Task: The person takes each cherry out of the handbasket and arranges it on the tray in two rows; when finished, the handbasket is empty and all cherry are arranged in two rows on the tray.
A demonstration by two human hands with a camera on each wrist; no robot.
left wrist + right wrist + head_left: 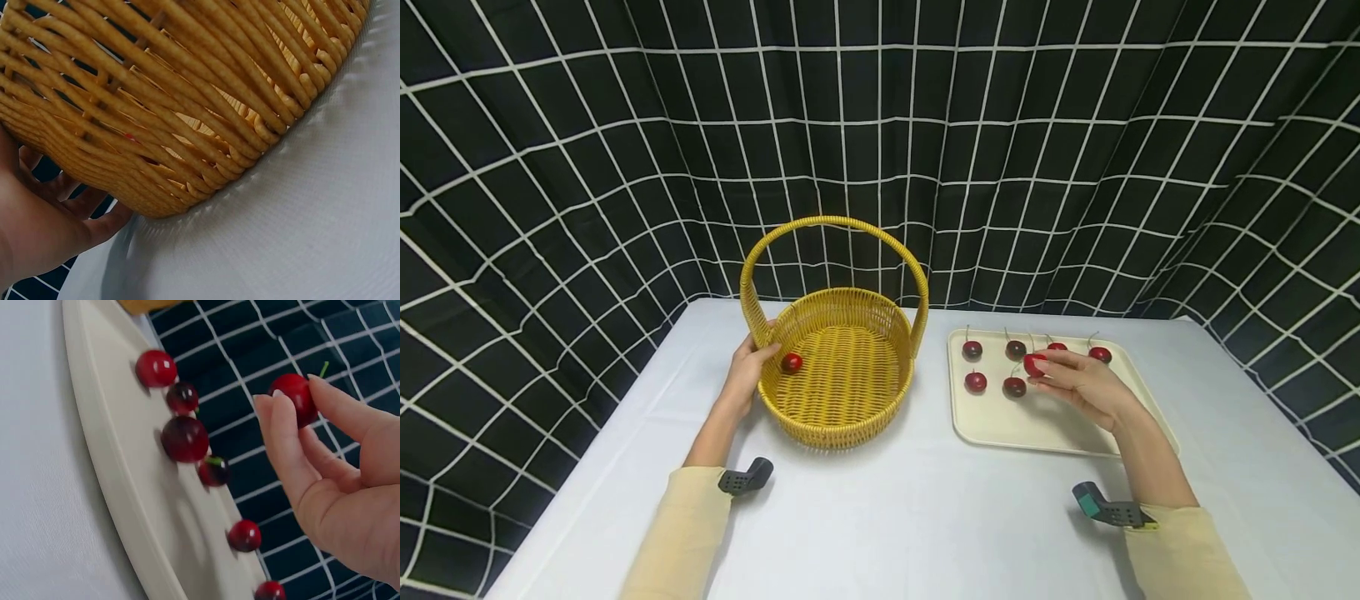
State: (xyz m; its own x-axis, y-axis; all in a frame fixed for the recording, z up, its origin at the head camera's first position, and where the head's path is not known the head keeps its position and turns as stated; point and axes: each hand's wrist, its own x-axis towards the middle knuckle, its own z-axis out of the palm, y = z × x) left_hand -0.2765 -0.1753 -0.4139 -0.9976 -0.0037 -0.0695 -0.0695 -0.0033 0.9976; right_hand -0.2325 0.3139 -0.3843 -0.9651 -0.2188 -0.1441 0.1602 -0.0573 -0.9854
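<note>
A yellow woven basket (pixel 838 429) with a tall arched handle stands at the left of the table. My left hand (pixel 749 367) grips its left side near the foot of the handle; the left wrist view shows that hand (pixel 47 225) against the outer weave. Inside the basket, near the left wall, lies one red cherry (pixel 792 362). Thumb and fingertips of my right hand (pixel 1086 387) pinch another red cherry (pixel 294 399) above a cream tray (pixel 1000 429). A green stem sticks out from it in the right wrist view. Several stemmed cherries (pixel 976 382) sit on the tray.
A white cloth (pixel 910 517) covers the table. Behind and at both sides hangs a black curtain (pixel 880 150) with a white grid. Each wrist carries a dark camera mount (pixel 747 477). The tray's raised rim (pixel 103 431) runs beneath my right hand.
</note>
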